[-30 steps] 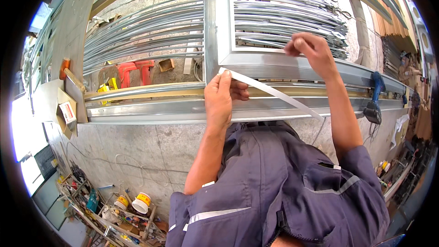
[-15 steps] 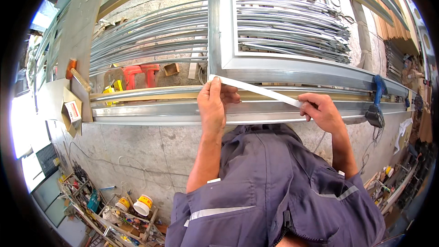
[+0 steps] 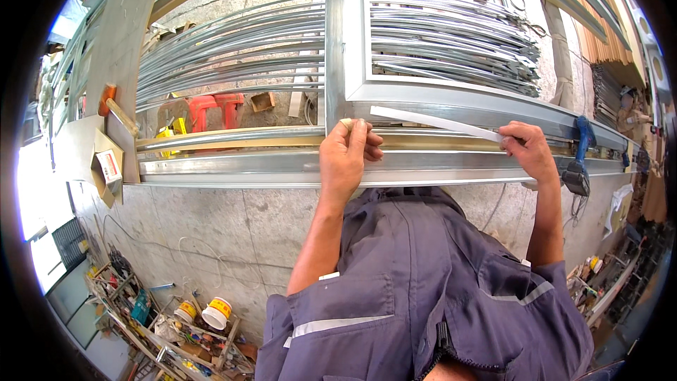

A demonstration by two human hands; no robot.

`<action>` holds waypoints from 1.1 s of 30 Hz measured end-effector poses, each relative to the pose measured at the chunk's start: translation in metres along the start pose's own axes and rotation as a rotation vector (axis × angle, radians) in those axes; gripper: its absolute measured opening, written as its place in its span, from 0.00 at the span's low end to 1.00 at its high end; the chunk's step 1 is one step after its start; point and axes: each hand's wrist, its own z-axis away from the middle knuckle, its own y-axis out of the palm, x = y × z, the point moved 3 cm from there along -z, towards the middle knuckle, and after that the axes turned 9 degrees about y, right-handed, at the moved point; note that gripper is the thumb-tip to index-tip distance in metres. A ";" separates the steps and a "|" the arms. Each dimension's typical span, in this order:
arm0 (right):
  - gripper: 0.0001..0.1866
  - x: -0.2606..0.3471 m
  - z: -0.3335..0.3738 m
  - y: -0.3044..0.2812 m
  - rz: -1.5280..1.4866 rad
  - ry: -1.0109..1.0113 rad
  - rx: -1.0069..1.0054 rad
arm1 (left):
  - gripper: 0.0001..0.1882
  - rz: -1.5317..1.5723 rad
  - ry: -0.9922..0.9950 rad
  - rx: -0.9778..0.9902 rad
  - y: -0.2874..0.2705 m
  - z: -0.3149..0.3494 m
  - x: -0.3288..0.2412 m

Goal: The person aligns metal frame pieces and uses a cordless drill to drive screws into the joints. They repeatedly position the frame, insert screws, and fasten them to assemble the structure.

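A narrow white strip (image 3: pixel 430 121) slants over the metal frame. Its right end is pinched in my right hand (image 3: pixel 529 147), while its left end hangs free, a little apart from my left hand (image 3: pixel 345 156). The fingers of my left hand are closed, thumb against forefinger, with a pale bit at the tips too small to name. Beneath both hands run long metal profiles (image 3: pixel 268 168) of the frame. Beyond the strip is the mitred corner of a white-edged inner frame (image 3: pixel 358 90).
A blue cordless drill (image 3: pixel 577 176) rests on the rail at right. A hammer (image 3: pixel 120 109) and an open cardboard box (image 3: pixel 106 169) sit at left. Thin metal rods (image 3: pixel 233 56) and red clamps (image 3: pixel 204 109) lie beyond. A cluttered trolley (image 3: pixel 162 342) with buckets stands behind at lower left.
The strip's left end has come out of my left hand. My right hand has moved right and slightly away with the strip; my left hand has shifted a little right.
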 end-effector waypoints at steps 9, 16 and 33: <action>0.09 -0.007 -0.019 -0.015 0.200 -0.091 -0.096 | 0.13 -0.058 0.052 0.035 -0.001 -0.001 0.005; 0.10 -0.010 -0.038 -0.022 0.306 -0.041 -0.143 | 0.13 -0.074 0.051 0.027 -0.002 0.001 0.005; 0.07 -0.027 -0.040 0.002 0.476 -0.272 -0.449 | 0.12 -0.067 0.052 0.026 0.000 0.001 0.002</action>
